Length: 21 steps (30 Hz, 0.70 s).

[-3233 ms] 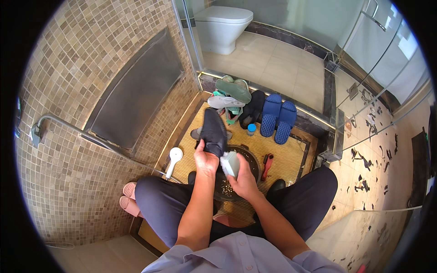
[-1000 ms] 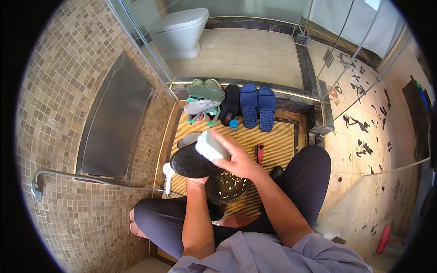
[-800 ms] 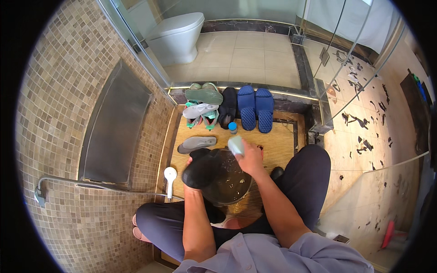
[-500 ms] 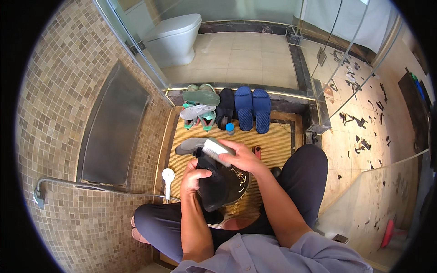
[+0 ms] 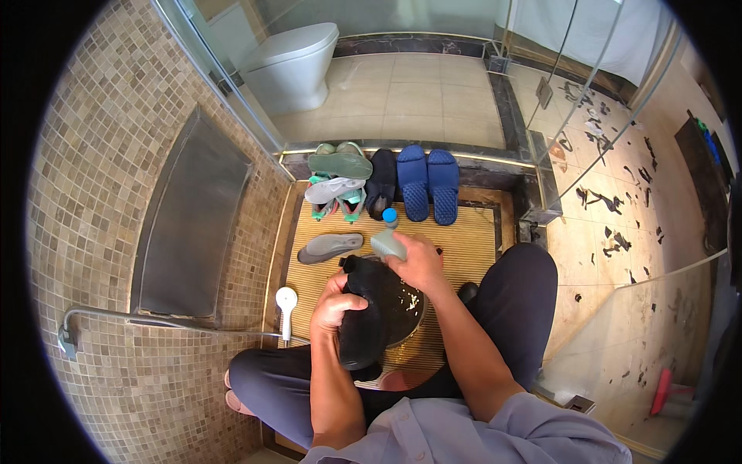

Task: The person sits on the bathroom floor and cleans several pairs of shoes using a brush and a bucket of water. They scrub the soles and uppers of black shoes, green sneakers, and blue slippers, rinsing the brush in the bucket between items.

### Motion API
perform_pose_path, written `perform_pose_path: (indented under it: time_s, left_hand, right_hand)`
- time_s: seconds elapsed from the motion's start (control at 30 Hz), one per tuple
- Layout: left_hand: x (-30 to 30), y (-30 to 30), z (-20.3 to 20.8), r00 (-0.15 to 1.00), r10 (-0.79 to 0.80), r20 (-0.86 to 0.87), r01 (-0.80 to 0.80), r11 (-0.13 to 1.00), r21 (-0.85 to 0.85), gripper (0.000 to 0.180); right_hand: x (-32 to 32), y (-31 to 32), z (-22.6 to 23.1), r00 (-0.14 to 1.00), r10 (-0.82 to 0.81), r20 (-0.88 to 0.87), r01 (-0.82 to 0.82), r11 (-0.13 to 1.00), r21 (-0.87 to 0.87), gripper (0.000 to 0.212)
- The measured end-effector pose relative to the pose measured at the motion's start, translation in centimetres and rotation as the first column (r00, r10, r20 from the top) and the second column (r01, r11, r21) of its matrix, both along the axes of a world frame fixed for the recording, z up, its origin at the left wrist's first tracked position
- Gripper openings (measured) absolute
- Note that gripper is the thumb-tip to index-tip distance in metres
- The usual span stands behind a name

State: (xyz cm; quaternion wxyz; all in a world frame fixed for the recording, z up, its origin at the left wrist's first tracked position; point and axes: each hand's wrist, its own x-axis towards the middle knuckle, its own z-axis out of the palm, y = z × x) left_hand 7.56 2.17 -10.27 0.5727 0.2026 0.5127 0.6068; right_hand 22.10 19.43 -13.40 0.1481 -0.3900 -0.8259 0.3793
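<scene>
1. Shower head (image 5: 286, 300): lies on the ribbed mat (image 5: 471, 232), left of your left grip. An outward elbow or knee could catch its hose (image 5: 255, 333) and drag it.
2. Grey insole-like piece (image 5: 330, 247): just beyond your left grip. If that arm reached forward, the piece could be pushed along the mat.
3. Left grip (image 5: 338, 305): closed about the side of the black shoe (image 5: 363, 317), thumb on top, far fingers hidden. The shoe is right of this grip, partly over the basin. Judged risk: one-sided hold, so a hard stroke could twist the shoe; if the upper is wet and slick, it could slide out.
4. Brush (image 5: 388, 244): just left of your right grip, beyond the shoe's far end; bristles unseen, contact with the shoe cannot be told. An overrun at that end could scrape your left knuckles.
5. Blue-capped bottle (image 5: 389, 218): close beyond the brush. A long outward stroke might tip it.
6. Basin (image 5: 418, 322): nearer you than the right grip, holding dark liquid. A dropped shoe would splash.
7. Right grip (image 5: 417, 261): fingers wrapped round the brush. Wet fingers could let it slip.
</scene>
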Motion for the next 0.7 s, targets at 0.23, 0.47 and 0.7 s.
perform_pose_path:
  time_s: [0.23, 0.47, 0.7]
  left_hand:
    - [0.9, 0.8, -0.9, 0.982, 0.077, 0.174, -0.078, 0.997, 0.002, 0.036]
    - [-0.5, 1.8, -5.9, 0.831, 0.375, 0.412, -0.372, 0.924, -0.089, 0.038]
    - [1.9, 2.9, -13.7, 0.558, 0.555, 0.616, -0.555, 0.802, -0.22, 0.042]
  right_hand:
    - [-0.9, 0.5, -1.6, 0.973, 0.155, -0.169, -0.181, 0.973, -0.146, 0.058]
    - [-1.5, 0.3, -5.2, 0.92, -0.363, -0.147, 0.212, 0.778, -0.592, 0.059]
    - [-1.6, 0.6, -4.8, 0.843, -0.498, -0.203, 0.056, 0.456, -0.888, 0.055]
